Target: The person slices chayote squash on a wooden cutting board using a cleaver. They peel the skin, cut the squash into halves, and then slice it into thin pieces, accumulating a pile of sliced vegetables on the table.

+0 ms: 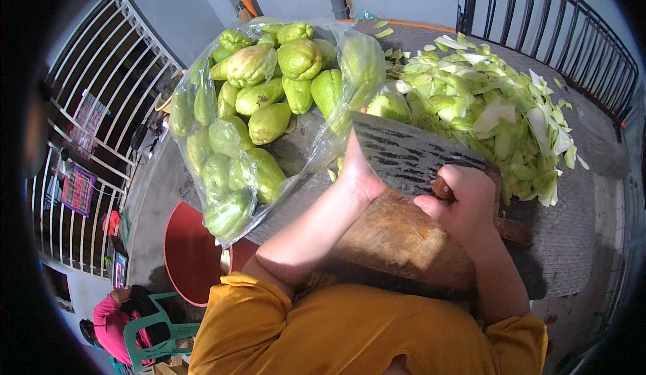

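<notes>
My right hand (462, 198) grips the wooden handle (442, 188) of a broad cleaver (409, 150), its dark-streaked blade reaching to the left above a worn wooden chopping board (404, 238). Behind the blade, most of my left hand (359, 170) is hidden; the heel of the hand and the wrist show. Whether its fingers hold anything cannot be seen. A green chayote (388, 107) shows just beyond the blade's far edge, close to that hand. To the left, an opened clear plastic bag (303, 178) holds several whole chayotes (260, 95).
A heap of green peelings and pale slices (484, 107) covers the table's (565, 254) back right. A red plastic tub (189, 254) stands below at left. A person in pink (113, 329) sits by a green plastic chair (161, 332). Black railings (550, 36) rise behind the heap.
</notes>
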`<state>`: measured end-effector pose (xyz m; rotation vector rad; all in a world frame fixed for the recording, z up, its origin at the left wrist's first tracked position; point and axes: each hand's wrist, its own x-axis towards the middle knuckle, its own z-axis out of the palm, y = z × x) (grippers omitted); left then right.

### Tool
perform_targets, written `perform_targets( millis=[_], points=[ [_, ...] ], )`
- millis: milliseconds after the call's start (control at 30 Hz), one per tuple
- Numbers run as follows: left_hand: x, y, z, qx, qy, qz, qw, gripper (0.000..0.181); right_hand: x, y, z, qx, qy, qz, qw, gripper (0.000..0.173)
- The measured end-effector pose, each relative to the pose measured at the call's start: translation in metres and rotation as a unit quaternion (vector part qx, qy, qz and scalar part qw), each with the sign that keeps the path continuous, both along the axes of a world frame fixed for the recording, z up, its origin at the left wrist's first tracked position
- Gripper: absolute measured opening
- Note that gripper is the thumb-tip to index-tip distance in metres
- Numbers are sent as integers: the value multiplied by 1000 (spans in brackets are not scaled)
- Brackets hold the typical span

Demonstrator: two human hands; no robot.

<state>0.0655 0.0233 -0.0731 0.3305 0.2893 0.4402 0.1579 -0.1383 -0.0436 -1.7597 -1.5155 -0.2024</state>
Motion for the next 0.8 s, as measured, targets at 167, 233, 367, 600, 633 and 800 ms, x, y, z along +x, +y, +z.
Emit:
perform_targets(
  millis=[167, 233, 367, 600, 633, 800],
  points=[
    [-6, 6, 4, 0, -9, -56, 998, 68, -5, 0, 3, -31, 14, 21, 999, 45],
    [-4, 6, 9, 22, -13, -44, 999, 66, -8, -1, 4, -35, 5, 33, 999, 45],
    [1, 5, 9, 42, -44, -18, 998, 63, -10, -2, 4, -14, -25, 44, 999, 46],
    [-5, -6, 16, 101, -76, -68, 990, 63, -12, -1, 4, 4, -80, 48, 996, 47],
    [-6, -6, 17, 119, -62, -61, 989, 62, -15, -1, 3, 1, -88, 47, 995, 49],
    [-5, -10, 24, 200, 74, 15, 977, 54, -18, -1, 5, -5, -141, 50, 989, 49]
  ],
)
